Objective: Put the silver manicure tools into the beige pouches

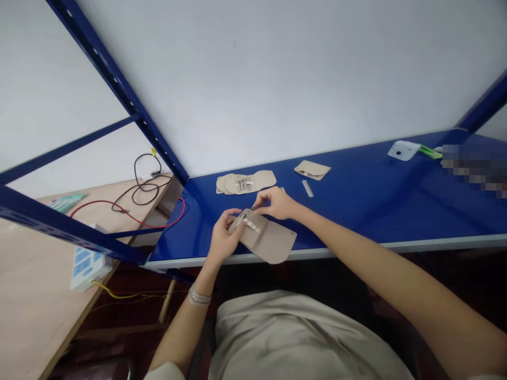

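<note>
My left hand (224, 236) grips the left side of an open beige flap case (277, 244) above the table's front edge, thumb on top. A row of white loops on the case holds slim metal tools, like a manicure set. At its upper edge my right hand (278, 203) is closed in a pinch, with a small dark metallic piece at the fingertips, too small to name. Beyond my hands lies a stack of open beige cases (264, 180), with metal tools (243, 183) on the top one. To the right are a folded beige case (312, 169) and a small pale strip (307, 188).
The blue table (356, 206) backs onto a white wall. Farther right lie a white device (403, 151) with a dark round spot and a green item (430, 152). At left, a blue frame post (119, 89) stands by a wooden table with cables and a power strip (90, 261).
</note>
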A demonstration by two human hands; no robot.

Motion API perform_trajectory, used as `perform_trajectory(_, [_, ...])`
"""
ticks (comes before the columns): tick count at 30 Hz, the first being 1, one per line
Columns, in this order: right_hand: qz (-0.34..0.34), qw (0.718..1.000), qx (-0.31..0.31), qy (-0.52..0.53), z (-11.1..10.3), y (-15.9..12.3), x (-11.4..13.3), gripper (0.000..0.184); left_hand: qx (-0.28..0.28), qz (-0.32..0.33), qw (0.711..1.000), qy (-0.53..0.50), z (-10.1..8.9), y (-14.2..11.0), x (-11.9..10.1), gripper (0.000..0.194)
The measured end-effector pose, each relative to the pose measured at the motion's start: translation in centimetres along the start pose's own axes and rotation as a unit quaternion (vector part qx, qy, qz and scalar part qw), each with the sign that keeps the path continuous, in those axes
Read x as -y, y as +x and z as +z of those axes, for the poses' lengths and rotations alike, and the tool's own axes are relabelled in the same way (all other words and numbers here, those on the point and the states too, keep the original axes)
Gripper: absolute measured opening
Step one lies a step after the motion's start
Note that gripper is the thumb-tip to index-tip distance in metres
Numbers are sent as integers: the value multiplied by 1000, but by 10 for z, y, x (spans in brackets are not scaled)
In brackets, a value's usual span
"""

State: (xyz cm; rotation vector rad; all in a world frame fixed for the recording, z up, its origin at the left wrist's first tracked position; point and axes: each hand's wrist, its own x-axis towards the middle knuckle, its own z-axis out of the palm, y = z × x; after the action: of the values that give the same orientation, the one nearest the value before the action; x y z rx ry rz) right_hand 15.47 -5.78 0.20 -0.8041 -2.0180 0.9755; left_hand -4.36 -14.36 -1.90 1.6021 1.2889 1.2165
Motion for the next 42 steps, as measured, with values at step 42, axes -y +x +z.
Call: perform_trajectory(42, [-103, 991, 55, -64, 11, -6, 4, 20, -33, 27, 997, 62, -1, 1, 3, 27])
